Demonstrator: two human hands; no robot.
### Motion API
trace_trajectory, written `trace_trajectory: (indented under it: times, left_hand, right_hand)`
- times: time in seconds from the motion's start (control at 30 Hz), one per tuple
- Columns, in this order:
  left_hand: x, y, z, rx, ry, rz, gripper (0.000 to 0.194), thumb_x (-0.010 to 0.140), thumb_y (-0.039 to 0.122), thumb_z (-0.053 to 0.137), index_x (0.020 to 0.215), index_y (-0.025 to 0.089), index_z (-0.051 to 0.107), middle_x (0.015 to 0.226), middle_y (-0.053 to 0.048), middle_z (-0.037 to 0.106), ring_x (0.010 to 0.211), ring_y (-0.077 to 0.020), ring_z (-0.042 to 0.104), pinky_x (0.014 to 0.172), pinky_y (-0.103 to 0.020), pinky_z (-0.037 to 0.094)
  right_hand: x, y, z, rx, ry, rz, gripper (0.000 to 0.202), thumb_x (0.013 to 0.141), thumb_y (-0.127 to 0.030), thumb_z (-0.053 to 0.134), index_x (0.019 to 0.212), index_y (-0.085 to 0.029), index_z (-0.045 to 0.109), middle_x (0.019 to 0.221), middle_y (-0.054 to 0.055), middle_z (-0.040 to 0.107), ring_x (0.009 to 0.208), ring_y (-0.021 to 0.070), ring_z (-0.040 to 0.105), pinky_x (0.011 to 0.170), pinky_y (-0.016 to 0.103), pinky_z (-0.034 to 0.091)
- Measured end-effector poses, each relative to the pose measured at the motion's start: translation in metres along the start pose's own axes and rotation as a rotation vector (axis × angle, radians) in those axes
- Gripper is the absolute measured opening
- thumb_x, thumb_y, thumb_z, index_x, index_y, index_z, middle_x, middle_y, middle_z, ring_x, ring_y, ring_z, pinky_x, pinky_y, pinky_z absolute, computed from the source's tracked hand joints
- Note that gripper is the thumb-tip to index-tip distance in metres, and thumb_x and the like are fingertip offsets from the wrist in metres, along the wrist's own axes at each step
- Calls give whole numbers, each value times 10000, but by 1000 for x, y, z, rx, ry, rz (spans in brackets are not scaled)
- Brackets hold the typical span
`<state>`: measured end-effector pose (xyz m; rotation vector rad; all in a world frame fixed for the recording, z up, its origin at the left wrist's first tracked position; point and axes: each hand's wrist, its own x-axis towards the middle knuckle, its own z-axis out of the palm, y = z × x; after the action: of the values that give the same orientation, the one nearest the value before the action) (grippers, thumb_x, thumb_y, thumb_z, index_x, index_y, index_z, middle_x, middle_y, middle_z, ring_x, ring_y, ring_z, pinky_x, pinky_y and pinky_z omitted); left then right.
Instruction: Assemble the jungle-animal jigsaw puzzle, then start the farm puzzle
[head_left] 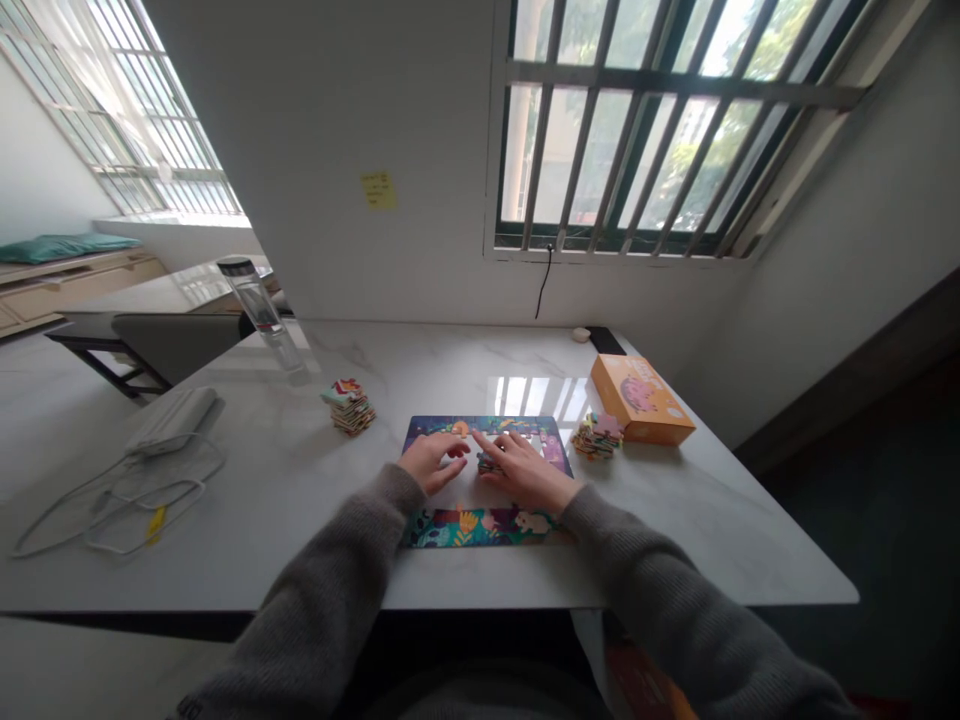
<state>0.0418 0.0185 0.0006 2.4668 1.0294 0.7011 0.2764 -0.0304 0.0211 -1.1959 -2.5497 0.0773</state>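
Note:
A colourful jigsaw puzzle [466, 528] lies flat on the white table, its border joined and its middle showing pale. Over its left part is my left hand [435, 461], thumb and fingers apart with nothing between them. My right hand [523, 472] reaches over the right part, its fingers spread above a small pile of pieces [489, 465] that it partly covers. One stack of pieces [349, 406] stands to the left of the puzzle, and another stack [598, 437] is on its right.
An orange box [643, 398] sits behind the right stack, near a black phone-like object [606, 341]. A clear bottle [255, 297] stands at the back left. On the left lie a white device [171, 422] and its looped cable [112, 547].

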Motion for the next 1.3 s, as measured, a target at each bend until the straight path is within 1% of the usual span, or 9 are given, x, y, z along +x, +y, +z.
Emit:
trace_trajectory:
  times: [0.13,0.23,0.33,0.43,0.6,0.73,0.83,1.0,1.3]
  left_hand:
    - [6,6,5,62,-102,39,153,855,287,632,965,188,670,893,-47,703,849,-202,643,830,-331,504]
    - [9,9,6,103,-121,41,259,807,313,699,1028,186,650,905,-48,685,839,-210,628,809,-331,504]
    - [14,13,6,138,-150,29,336,788,358,734,1064,189,642,897,-44,665,826,-219,624,776,-332,503]
    - [17,18,8,174,-158,4,270,823,403,706,991,197,660,886,-44,648,851,-233,626,767,-337,500]
    - [13,17,13,134,-38,-17,219,913,337,577,1056,187,648,880,-48,660,882,-231,625,819,-362,500]
    - [8,18,16,122,82,74,249,919,292,530,1119,185,631,946,-67,644,886,-222,610,848,-375,499]
    - [6,22,18,125,115,124,228,913,249,511,1094,191,637,960,-72,633,913,-223,602,848,-369,500]
    - [6,26,18,117,163,150,219,917,232,492,1080,193,633,944,-66,617,871,-210,606,844,-369,502]
    - [5,26,16,104,139,150,217,905,209,501,1076,196,633,989,-68,619,857,-200,610,855,-365,503]
  right_hand:
    - [2,0,16,-24,-35,-14,863,955,-399,606,1615,-195,89,1199,150,570,1101,314,521,988,507,481]
    - [-1,5,17,10,-38,-13,912,940,-406,630,1617,-203,53,1292,169,558,1172,330,517,1005,515,467]
    - [-4,10,18,126,-53,20,1011,888,-403,700,1617,-236,20,1368,172,546,1244,338,504,1032,522,448]
    - [-8,15,13,303,-41,60,1041,864,-350,721,1616,-252,7,1424,164,536,1304,319,492,1064,505,437]
    - [-26,22,-12,395,252,108,658,974,-296,533,1573,-265,262,1355,109,610,1276,256,545,1081,464,438]
    - [-54,43,-32,159,523,222,458,999,-306,458,1451,-228,449,1301,118,639,1224,279,565,1061,473,434]
    - [-78,71,-40,-21,618,348,425,987,-346,465,1378,-186,504,1288,152,628,1198,309,559,1047,489,417]
    - [-104,108,-42,-129,526,452,262,956,-384,502,1106,-206,622,1257,134,633,1194,319,533,1021,488,397]
    - [-115,116,-42,-117,471,452,189,947,-361,537,1037,-230,640,1151,87,674,1086,281,561,971,441,395]
